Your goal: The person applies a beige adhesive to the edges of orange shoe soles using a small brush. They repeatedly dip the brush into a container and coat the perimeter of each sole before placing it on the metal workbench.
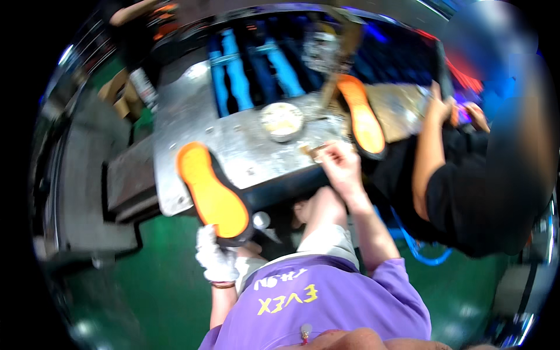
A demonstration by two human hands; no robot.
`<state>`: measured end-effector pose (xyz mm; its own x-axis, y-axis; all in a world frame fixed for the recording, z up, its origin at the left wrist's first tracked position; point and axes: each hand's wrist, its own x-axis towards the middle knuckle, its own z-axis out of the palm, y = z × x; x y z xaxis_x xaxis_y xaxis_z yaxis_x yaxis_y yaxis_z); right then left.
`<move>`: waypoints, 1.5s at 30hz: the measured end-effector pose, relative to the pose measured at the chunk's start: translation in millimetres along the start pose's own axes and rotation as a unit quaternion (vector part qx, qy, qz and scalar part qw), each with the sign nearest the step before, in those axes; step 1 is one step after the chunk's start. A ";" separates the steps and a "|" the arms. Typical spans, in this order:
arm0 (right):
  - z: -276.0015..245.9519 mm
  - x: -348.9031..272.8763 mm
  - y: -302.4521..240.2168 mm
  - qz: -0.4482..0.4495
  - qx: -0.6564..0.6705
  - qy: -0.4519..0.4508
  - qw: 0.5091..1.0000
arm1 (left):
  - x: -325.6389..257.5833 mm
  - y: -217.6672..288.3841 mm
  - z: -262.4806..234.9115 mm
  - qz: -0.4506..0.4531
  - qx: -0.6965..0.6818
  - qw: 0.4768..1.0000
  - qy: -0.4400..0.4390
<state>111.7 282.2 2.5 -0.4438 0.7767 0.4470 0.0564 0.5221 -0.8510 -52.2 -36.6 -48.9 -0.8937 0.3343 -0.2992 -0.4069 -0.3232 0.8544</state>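
Note:
My left hand [214, 256], in a white glove, grips the heel end of a shoe sole [213, 189] with an orange inner face and black rim. The sole is tilted, its far end over the metal table. My bare right hand [341, 166] is closed, fingers pinched on a small brownish thing [315, 153] at the table's near edge; blur hides its kind. Just beyond and to the left stands a round tub [282, 121] with pale, yellowish contents. Another orange shoe sole [361, 116] with a dark rim lies right of my right hand.
A metal-topped table [181, 111] spans the front. Behind it run blue strips [235, 76] over a dark bed. Close on the right sits a co-worker in black [466, 181]; another person [131, 35] stands far left. A blue hose [429, 256] lies on the green floor.

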 end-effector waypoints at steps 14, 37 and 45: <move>85.2 114.6 2.6 -0.270 -0.453 -0.242 0.815 | -18.8 16.4 14.1 -0.126 -0.149 0.980 -0.043; 40.1 67.0 -59.1 -0.363 -0.285 -0.132 0.877 | 10.6 19.4 38.5 -0.171 -0.252 0.949 -0.084; 30.6 -19.5 -122.2 -0.394 -0.247 -0.212 0.860 | -40.7 57.2 84.3 0.061 -0.027 0.997 0.029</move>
<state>86.1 192.5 89.3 -0.7987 -0.0302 0.6009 -0.0851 0.9944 -0.0632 -23.2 5.9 47.9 -0.9457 0.2388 -0.2205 -0.3036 -0.4065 0.8617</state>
